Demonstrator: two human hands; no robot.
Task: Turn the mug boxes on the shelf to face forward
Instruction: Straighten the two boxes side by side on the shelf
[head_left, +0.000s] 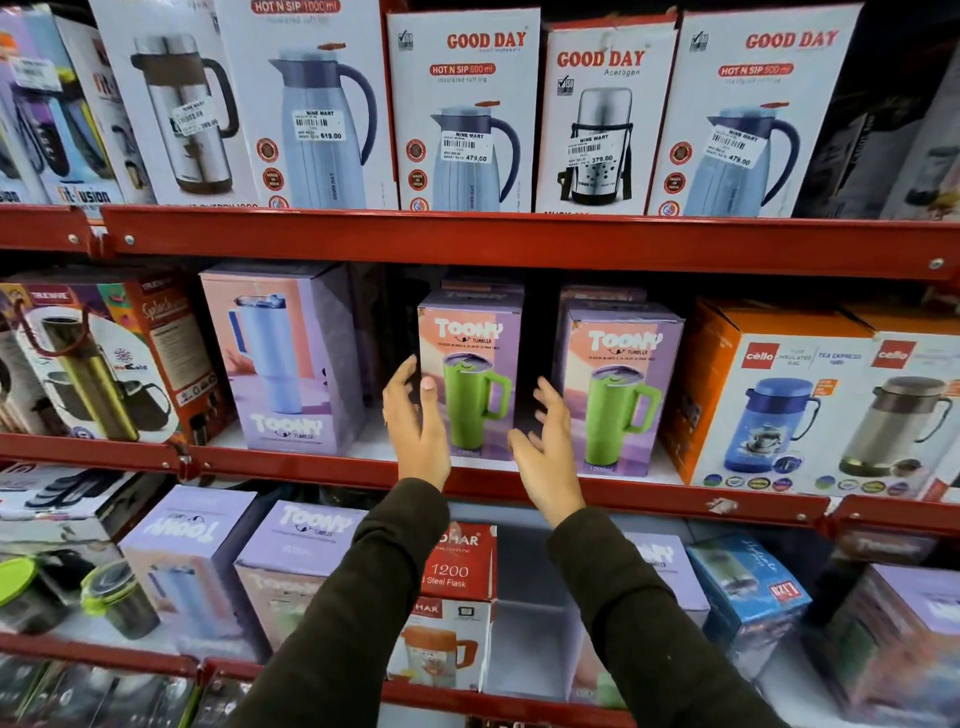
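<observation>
On the middle red shelf (322, 462) stand three lilac Toony tumbler boxes. The middle box (470, 343) shows a green mug and faces forward. My left hand (415, 421) is open at its left edge, thumb on the front face. My right hand (545, 441) is open just off its lower right corner, fingers spread, and seems not to touch it. A second green-mug box (618, 384) stands to the right, facing forward. A larger blue-tumbler box (283, 358) stands to the left, turned slightly so its side panel shows.
Orange Cello jug boxes (779, 395) fill the shelf's right end, and a Splash flask box (98, 358) the left. Good Day jug boxes (462, 114) line the shelf above. Below are more Toony boxes (306, 540) and a red flask box (462, 566).
</observation>
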